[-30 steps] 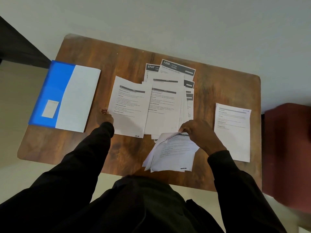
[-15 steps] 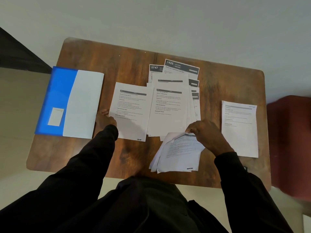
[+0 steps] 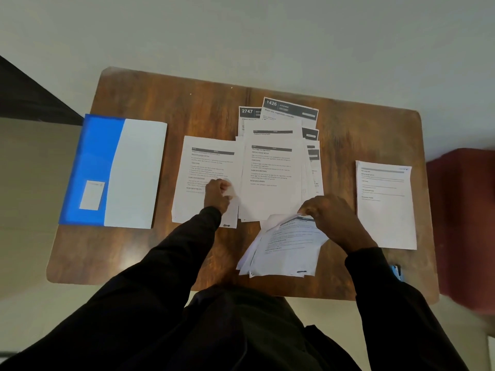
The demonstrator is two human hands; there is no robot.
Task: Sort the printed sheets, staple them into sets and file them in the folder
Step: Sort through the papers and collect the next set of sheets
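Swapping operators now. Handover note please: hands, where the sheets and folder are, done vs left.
Hands: left grip curled on the left sheet, apparently pinching its right edge; right grip pinches the top edge of a loose bundle at the table's near edge.
Where: fanned pile mid-table; single sheet to its right; folder lies flat at the left, apart from the sheets.
Done: sorting begun, sheets in separate piles.
Left: finish sorting, staple, file. No stapler clearly visible; a small blue item at the right front edge is too hidden to identify.
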